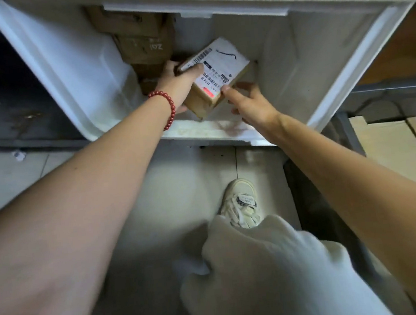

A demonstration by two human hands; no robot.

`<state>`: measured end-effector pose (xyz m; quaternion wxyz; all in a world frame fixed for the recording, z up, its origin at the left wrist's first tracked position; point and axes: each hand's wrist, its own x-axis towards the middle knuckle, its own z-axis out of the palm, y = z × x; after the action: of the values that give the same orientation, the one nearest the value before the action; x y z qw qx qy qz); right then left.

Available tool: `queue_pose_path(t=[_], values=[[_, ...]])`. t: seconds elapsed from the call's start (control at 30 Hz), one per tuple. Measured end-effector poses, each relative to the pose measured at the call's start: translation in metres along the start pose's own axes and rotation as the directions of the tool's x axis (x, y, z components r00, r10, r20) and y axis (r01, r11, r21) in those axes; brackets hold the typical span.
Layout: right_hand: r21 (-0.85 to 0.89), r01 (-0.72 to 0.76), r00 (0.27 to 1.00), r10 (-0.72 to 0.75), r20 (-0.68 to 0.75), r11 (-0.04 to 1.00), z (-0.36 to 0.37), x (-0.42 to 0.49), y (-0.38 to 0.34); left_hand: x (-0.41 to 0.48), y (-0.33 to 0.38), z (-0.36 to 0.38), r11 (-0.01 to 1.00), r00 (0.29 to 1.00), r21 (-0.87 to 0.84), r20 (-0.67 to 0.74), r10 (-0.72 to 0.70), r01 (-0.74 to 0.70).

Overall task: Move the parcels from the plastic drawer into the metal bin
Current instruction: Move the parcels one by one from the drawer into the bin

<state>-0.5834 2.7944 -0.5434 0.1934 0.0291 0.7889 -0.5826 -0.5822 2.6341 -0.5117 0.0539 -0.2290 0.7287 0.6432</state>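
Left grip (pixel 181 80) holds the tilted parcel (pixel 220 66) inside the drawer (pixel 77 76); right grip (pixel 250 101), wide, touches its near edge.

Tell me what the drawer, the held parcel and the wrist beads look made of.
Drawer: white plastic, semi-glossy, slightly translucent walls. Parcel: brown cardboard, matte, with a white printed paper label stuck on top. Bracelet: round dark-red beads with a soft shine; stone, wood or resin, cannot tell.
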Motion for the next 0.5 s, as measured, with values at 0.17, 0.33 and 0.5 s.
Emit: queue_pose_path(t=[0.17,0.33,0.5], values=[[0.109,0.021,0.999,-0.018,-0.035,0.994,-0.021,-0.059,-0.018,-0.067,0.002,-0.021,0.996,0.995,-0.086,0.104,-0.003,0.012],[0.113,0.077,0.997,-0.076,-0.011,0.991,-0.020,-0.125,-0.027,-0.138,0.009,-0.048,0.997,0.992,-0.074,0.123,0.019,-0.010],[0.282,0.070,0.998,-0.068,-0.014,0.957,-0.005,-0.184,-0.032,-0.193,0.018,-0.075,0.999,0.986,-0.035,0.164,0.034,-0.029]])
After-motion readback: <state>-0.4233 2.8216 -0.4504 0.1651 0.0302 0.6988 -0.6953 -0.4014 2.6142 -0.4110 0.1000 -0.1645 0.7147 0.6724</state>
